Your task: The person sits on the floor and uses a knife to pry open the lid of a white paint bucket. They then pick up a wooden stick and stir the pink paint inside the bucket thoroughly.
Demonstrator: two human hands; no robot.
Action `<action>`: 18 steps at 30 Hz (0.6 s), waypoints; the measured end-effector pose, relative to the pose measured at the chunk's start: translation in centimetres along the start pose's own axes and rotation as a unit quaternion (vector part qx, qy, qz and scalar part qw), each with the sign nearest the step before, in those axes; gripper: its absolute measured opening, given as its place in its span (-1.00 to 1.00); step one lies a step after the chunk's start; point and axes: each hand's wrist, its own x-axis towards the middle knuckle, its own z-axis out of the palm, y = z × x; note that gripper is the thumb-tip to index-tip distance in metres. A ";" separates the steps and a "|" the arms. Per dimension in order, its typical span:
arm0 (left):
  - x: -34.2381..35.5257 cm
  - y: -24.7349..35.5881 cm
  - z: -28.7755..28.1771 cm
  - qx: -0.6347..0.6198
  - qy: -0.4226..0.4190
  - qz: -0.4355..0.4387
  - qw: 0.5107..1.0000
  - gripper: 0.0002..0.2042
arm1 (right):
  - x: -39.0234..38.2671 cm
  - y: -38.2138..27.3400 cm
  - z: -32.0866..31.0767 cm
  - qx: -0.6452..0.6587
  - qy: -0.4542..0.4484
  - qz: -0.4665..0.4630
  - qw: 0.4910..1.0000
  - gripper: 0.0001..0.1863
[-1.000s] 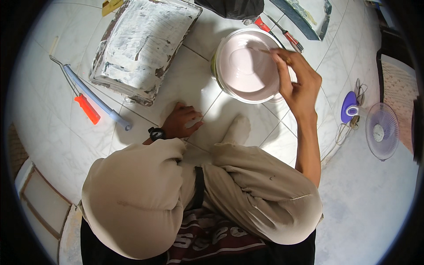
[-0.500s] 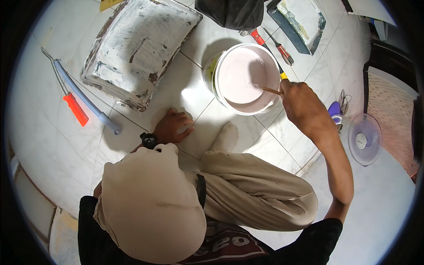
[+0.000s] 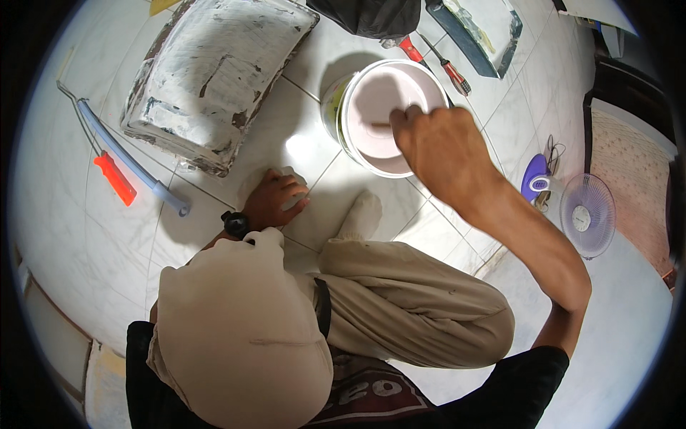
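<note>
A white bucket [image 3: 346, 136] of pale pinkish paint [image 3: 375, 93] stands on the tiled floor ahead of me. My right hand [image 3: 446, 154] is over its right side, closed around a thin wooden stick [image 3: 381, 125]. The stick's far end points into the bucket; whether it dips below the surface I cannot tell. Lower and to the left, my left hand [image 3: 275, 202] is by the floor beside my foot, fingers bent and apart, with nothing visible in it. A black watch [image 3: 235, 224] is on that wrist.
A large paint-smeared rectangular block [image 3: 214, 79] lies at upper left. Further left are an orange-handled tool [image 3: 114, 179] and a blue-grey rod [image 3: 132, 157]. Behind the bucket sit a black bag [image 3: 371, 16], a screwdriver [image 3: 455, 77] and a paint tray [image 3: 470, 43]. A fan [image 3: 582, 218] stands right.
My right hand has moved left over the bucket, carrying the stick toward the middle of the paint. The left hand stays in place; the whole view has shifted slightly.
</note>
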 end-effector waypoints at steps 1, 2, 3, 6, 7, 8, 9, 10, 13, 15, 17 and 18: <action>0.3 -0.1 0.1 0.001 -0.007 -0.002 1.000 -0.77 | 0.3 0.7 0.6 -0.014 0.022 0.023 0.999 -0.92; 0.2 0.1 -0.1 0.006 -0.011 -0.011 1.000 -0.77 | 0.8 1.4 1.1 -0.027 0.051 0.039 0.998 -0.92; 0.2 0.2 -0.3 0.012 -0.014 -0.020 1.000 -0.77 | 1.0 1.9 1.4 -0.040 0.078 0.055 0.995 -0.92; -0.1 -0.2 -0.2 0.013 -0.025 -0.020 0.999 -0.79 | 0.6 1.9 2.2 -0.037 -0.030 0.080 0.996 -0.88; -0.2 -0.2 -0.1 0.005 -0.017 -0.015 1.000 -0.79 | 0.3 1.6 2.6 -0.036 -0.063 0.079 0.994 -0.87; 0.0 -0.1 -0.1 -0.002 -0.010 -0.008 1.000 -0.80 | -0.1 0.9 2.6 -0.032 -0.112 0.053 0.992 -0.86; 0.1 -0.1 -0.2 -0.010 -0.002 -0.001 1.000 -0.80 | -0.6 0.4 2.4 -0.016 -0.109 0.019 0.994 -0.85; 0.2 0.0 -0.1 -0.007 0.003 0.000 1.000 -0.80 | -0.4 0.5 1.9 0.011 -0.092 0.000 0.996 -0.86; 0.2 0.0 0.0 0.000 0.010 0.005 1.000 -0.79 | 1.0 1.2 1.9 0.005 0.007 0.012 1.000 -0.88; 0.1 0.2 -0.1 0.004 0.007 0.005 1.000 -0.80 | 1.7 1.6 2.3 -0.008 0.041 0.050 0.998 -0.89; 0.2 0.3 -0.4 0.008 -0.003 -0.005 1.000 -0.81 | 2.0 1.8 2.5 0.000 0.030 0.091 0.995 -0.90; 0.2 0.3 -0.5 0.011 -0.007 -0.011 1.000 -0.82 | 1.5 1.4 3.2 -0.010 0.022 0.083 0.996 -0.90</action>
